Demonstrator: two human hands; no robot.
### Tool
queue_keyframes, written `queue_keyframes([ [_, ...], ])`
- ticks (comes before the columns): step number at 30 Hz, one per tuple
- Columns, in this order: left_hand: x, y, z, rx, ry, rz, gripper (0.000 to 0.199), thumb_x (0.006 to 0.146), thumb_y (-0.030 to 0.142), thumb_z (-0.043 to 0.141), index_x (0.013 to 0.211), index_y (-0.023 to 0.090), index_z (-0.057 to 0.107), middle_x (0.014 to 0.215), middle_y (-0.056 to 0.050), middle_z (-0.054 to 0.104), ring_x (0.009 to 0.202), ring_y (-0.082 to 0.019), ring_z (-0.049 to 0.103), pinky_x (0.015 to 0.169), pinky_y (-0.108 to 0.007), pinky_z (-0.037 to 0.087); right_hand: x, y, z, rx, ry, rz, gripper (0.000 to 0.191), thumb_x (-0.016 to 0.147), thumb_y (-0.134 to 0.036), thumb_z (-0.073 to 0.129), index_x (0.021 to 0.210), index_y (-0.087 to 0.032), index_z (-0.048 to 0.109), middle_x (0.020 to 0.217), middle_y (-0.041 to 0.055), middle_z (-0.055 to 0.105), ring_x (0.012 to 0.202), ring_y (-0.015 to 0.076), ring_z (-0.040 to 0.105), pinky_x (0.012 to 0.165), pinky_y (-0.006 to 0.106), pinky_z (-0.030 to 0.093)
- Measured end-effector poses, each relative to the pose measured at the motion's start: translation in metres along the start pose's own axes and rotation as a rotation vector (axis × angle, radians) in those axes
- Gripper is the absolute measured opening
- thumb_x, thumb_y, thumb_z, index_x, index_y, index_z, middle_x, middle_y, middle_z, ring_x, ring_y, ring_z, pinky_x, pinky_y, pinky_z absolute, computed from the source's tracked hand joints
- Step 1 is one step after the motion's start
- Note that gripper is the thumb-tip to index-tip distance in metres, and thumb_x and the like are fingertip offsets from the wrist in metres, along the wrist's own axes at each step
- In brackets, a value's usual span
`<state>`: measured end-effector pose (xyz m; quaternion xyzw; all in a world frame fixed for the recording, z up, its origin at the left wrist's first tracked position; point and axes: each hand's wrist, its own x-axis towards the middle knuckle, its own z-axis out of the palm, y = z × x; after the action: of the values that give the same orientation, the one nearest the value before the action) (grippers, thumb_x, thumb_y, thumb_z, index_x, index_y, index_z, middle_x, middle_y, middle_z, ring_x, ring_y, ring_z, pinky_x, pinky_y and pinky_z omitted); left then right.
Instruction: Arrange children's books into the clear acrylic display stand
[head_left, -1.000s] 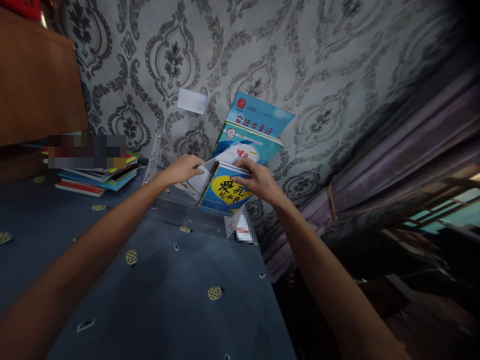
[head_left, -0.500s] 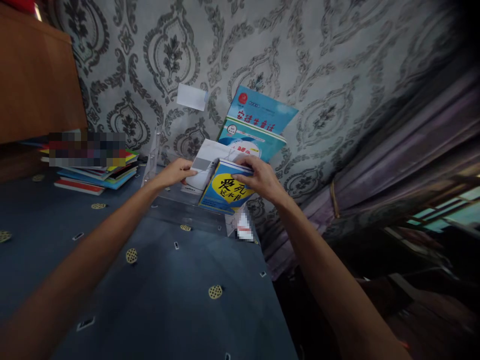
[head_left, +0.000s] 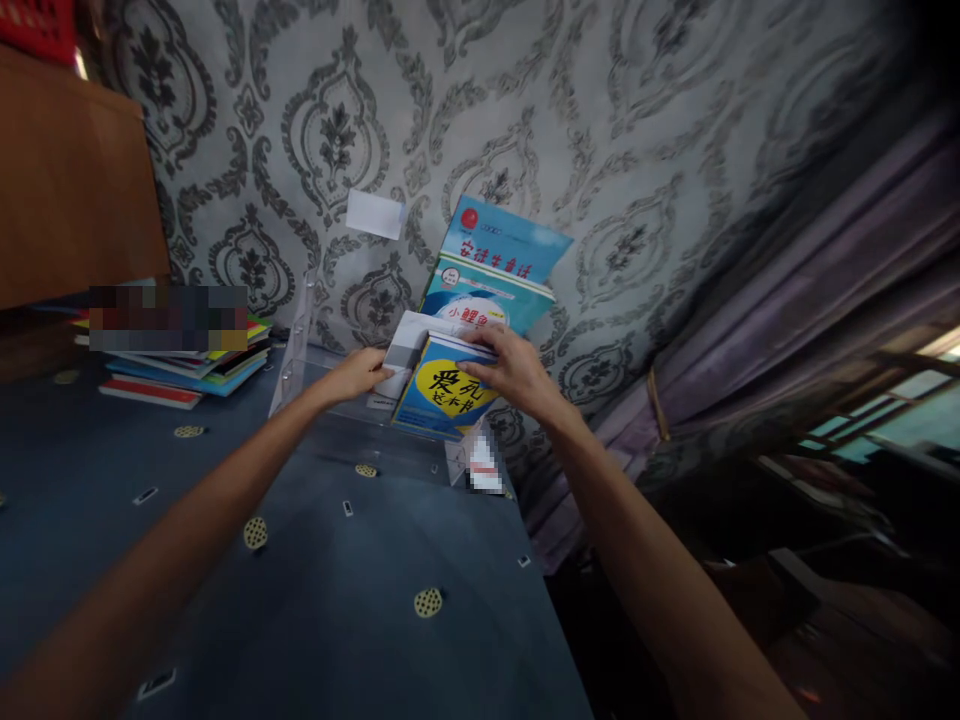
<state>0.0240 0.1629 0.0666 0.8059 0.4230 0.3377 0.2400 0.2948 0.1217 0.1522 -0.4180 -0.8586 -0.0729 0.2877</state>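
My left hand (head_left: 358,376) is closed on the left edge of a white-and-grey book (head_left: 406,345), which is partly tucked behind a blue book with a yellow oval (head_left: 442,395). With thumb in front and fingers over the top edge, my right hand (head_left: 514,368) grips that blue-and-yellow book. Both books lean back in a clear acrylic book rack (head_left: 337,428). Behind them, farther back in the rack, stand a teal book (head_left: 480,295) and a taller light-blue book (head_left: 510,240).
On the left, a stack of several books (head_left: 187,365) lies on the dark blue tablecloth (head_left: 315,600). A wooden cabinet (head_left: 75,180) stands beyond it, with a red basket (head_left: 37,28) on top. Patterned wallpaper backs the table. A purple curtain (head_left: 720,340) hangs at right.
My left hand has pushed the white-and-grey book rightward, so more of it is behind the blue-and-yellow book. My right hand keeps its grip. The camera view has shifted slightly.
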Motion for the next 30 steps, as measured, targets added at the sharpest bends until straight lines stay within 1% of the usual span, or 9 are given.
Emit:
queue_keyframes([
  [3, -0.007, 0.007, 0.001, 0.132, 0.085, 0.009, 0.015, 0.088, 0.025, 0.056, 0.091, 0.017, 0.068, 0.087, -0.005, 0.073, 0.087, -0.022, 0.068, 0.078, -0.029, 0.051, -0.011, 0.004, -0.002, 0.018, 0.064, 0.011, 0.031, 0.083, -0.032, 0.074, 0.112, -0.023, 0.070, 0.113, 0.0096, 0.070, 0.104, 0.0282, 0.065, 0.091, 0.042, 0.052],
  [5, -0.013, 0.011, 0.004, 0.208, 0.136, -0.006, 0.018, 0.090, 0.026, 0.054, 0.097, 0.017, 0.068, 0.093, -0.010, 0.074, 0.094, -0.027, 0.069, 0.083, -0.033, 0.050, -0.020, 0.007, -0.001, 0.054, 0.138, 0.039, 0.031, 0.084, -0.034, 0.073, 0.113, -0.023, 0.070, 0.113, 0.0094, 0.070, 0.105, 0.0283, 0.066, 0.093, 0.044, 0.052],
  [8, -0.020, 0.019, 0.010, 0.383, 0.204, -0.087, 0.023, 0.095, 0.028, 0.049, 0.105, 0.015, 0.066, 0.099, -0.016, 0.075, 0.098, -0.031, 0.070, 0.083, -0.035, 0.049, -0.036, 0.012, 0.008, 0.173, 0.283, 0.144, 0.036, 0.083, -0.039, 0.072, 0.115, -0.023, 0.069, 0.115, 0.0098, 0.071, 0.108, 0.0289, 0.066, 0.093, 0.044, 0.053],
  [10, -0.023, 0.024, 0.015, 0.495, 0.235, -0.147, 0.025, 0.098, 0.029, 0.046, 0.110, 0.016, 0.064, 0.101, -0.015, 0.076, 0.098, -0.030, 0.071, 0.081, -0.033, 0.049, -0.044, 0.014, 0.018, 0.306, 0.394, 0.243, 0.042, 0.081, -0.043, 0.073, 0.117, -0.021, 0.067, 0.120, 0.0115, 0.069, 0.112, 0.0298, 0.065, 0.092, 0.045, 0.055],
  [13, -0.023, 0.027, 0.021, 0.552, 0.236, -0.176, 0.025, 0.101, 0.030, 0.043, 0.110, 0.018, 0.063, 0.097, -0.014, 0.077, 0.097, -0.028, 0.072, 0.079, -0.031, 0.048, -0.050, 0.013, 0.037, 0.555, 0.554, 0.354, 0.053, 0.077, -0.048, 0.075, 0.121, -0.020, 0.063, 0.123, 0.0140, 0.069, 0.112, 0.0298, 0.066, 0.093, 0.045, 0.056],
  [17, -0.017, 0.022, 0.029, 0.555, 0.183, -0.167, 0.023, 0.100, 0.025, 0.042, 0.108, 0.017, 0.062, 0.097, -0.015, 0.076, 0.098, -0.029, 0.072, 0.077, -0.031, 0.047, -0.051, 0.011, 0.057, 0.801, 0.707, 0.376, 0.059, 0.074, -0.050, 0.079, 0.122, -0.021, 0.060, 0.121, 0.0124, 0.072, 0.110, 0.0280, 0.069, 0.099, 0.046, 0.055],
  [21, -0.013, 0.021, 0.035, 0.557, 0.156, -0.151, 0.025, 0.101, 0.024, 0.038, 0.110, 0.018, 0.061, 0.096, -0.013, 0.076, 0.096, -0.026, 0.073, 0.075, -0.030, 0.047, -0.052, 0.011, 0.069, 0.904, 0.742, 0.398, 0.054, 0.074, -0.048, 0.081, 0.117, -0.021, 0.063, 0.118, 0.0112, 0.074, 0.108, 0.0278, 0.070, 0.101, 0.047, 0.055],
  [25, -0.012, 0.028, 0.041, 0.567, 0.152, -0.156, 0.025, 0.101, 0.023, 0.038, 0.109, 0.017, 0.061, 0.097, -0.013, 0.076, 0.097, -0.026, 0.072, 0.077, -0.030, 0.047, -0.055, 0.009, 0.079, 0.935, 0.757, 0.430, 0.052, 0.076, -0.049, 0.078, 0.116, -0.021, 0.063, 0.118, 0.0110, 0.074, 0.107, 0.0277, 0.071, 0.099, 0.046, 0.056],
  [30, -0.016, 0.037, 0.050, 0.651, 0.287, -0.165, 0.026, 0.099, 0.023, 0.039, 0.103, 0.018, 0.064, 0.105, -0.014, 0.074, 0.099, -0.027, 0.070, 0.077, -0.031, 0.046, -0.060, 0.003, 0.090, 0.872, 0.795, 0.458, 0.046, 0.082, -0.048, 0.071, 0.116, -0.019, 0.062, 0.118, 0.0133, 0.074, 0.105, 0.0269, 0.071, 0.097, 0.044, 0.057],
])
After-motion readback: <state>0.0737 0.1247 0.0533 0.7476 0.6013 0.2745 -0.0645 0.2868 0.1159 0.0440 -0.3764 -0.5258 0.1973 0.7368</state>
